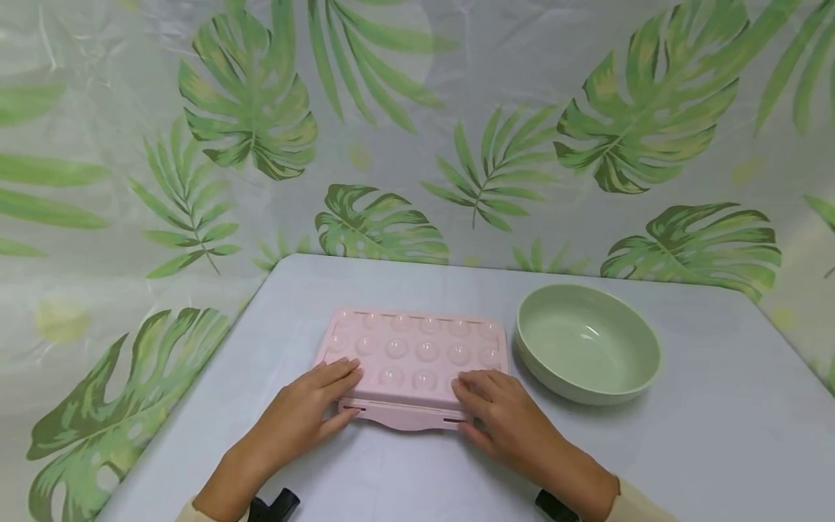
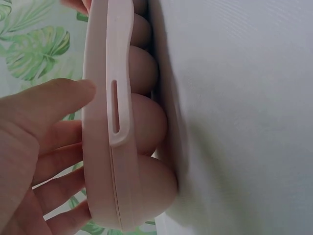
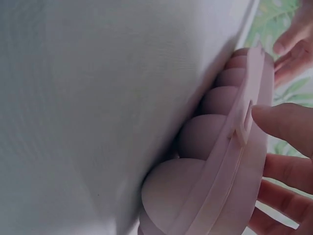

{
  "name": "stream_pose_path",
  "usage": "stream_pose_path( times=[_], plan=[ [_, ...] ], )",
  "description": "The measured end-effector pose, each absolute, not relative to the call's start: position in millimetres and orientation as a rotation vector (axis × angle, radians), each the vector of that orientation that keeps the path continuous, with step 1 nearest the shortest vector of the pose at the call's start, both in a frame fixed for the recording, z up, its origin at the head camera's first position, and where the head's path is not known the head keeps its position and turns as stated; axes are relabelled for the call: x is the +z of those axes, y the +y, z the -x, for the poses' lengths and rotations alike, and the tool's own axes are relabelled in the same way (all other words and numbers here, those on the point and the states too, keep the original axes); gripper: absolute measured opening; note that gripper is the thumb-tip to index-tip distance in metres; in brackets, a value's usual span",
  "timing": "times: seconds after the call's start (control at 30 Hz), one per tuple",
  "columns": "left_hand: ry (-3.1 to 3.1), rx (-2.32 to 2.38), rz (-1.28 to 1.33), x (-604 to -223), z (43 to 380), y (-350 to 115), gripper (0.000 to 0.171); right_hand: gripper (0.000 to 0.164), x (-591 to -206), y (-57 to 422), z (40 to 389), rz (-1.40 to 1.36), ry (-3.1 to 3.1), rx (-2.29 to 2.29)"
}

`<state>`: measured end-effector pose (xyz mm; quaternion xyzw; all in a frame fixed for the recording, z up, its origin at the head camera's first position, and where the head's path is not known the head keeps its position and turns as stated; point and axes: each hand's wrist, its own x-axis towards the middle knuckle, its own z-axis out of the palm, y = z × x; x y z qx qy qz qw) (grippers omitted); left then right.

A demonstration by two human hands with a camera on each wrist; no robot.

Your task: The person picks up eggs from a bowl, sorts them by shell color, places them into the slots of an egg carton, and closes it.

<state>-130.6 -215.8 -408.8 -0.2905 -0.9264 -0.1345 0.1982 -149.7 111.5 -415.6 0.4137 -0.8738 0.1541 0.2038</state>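
Note:
A pink plastic egg box [image 1: 427, 351] with a domed lid lies closed on the table, its front latch flap [image 1: 407, 415] towards me. My left hand [image 1: 305, 406] rests on the lid's left front corner, fingers on top and thumb by the slotted end of the flap. At the right front corner my right hand [image 1: 505, 409] touches the lid in the same way. Rounded egg cups [image 2: 146, 122] bulge below the rim in the left wrist view. From the right wrist camera, the thumb [image 3: 281, 122] lies at the flap's slot [image 3: 248, 116]. What the box contains is hidden.
To the right of the egg box stands a round, light green bowl [image 1: 587, 341], its inside bare. Both sit on a white-covered table [image 1: 711, 406]. A leaf-patterned sheet [image 1: 391, 159] hangs behind the far edge.

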Motion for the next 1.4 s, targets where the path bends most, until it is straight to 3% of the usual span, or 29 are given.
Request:
stream_pose_path(
  times=[0.73, 1.4],
  plan=[
    [-2.543, -0.255, 0.807, -416, 137, -215, 0.069, 0.057, -416, 110, 154, -1.15, -2.41, 0.42],
    [-2.499, -0.182, 0.793, -418, 140, -208, 0.066, 0.051, -420, 103, 152, -1.135, -2.376, 0.337]
  ],
)
